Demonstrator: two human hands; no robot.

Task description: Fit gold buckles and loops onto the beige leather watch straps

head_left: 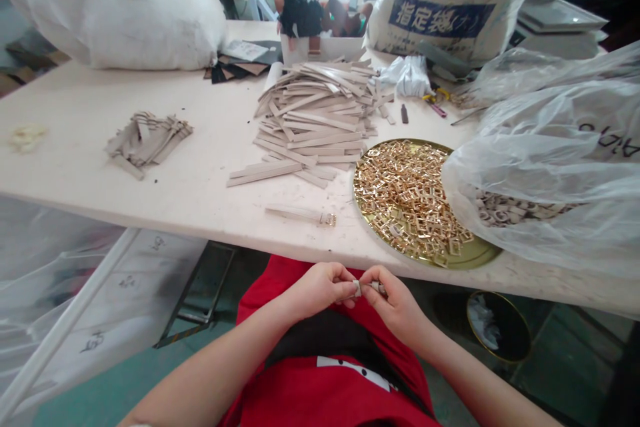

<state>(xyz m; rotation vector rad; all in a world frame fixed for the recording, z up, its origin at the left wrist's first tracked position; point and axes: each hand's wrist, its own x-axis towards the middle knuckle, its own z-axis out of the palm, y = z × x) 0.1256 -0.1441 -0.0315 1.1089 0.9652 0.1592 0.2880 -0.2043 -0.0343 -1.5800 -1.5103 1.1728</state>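
Note:
Both hands meet over my lap, just below the table's front edge. My left hand (333,285) pinches a small pale beige strap loop (357,288) between thumb and fingers. Against its other side, my right hand (393,300) is closed, with another bit of beige showing between its fingers; the fingertips hide most of both pieces. On the table in front lie a few beige straps (293,213) with gold buckles (328,219) at their right end. A round gold tray (480,255) heaped with small gold buckles (405,193) stands to the right.
A large pile of beige straps (315,113) lies mid-table, a smaller bundle of straps (147,140) to the left. A clear plastic bag (555,147) of small beige loops overlaps the tray. White sacks (125,7) stand behind. Below the table at right is a round bin (520,333).

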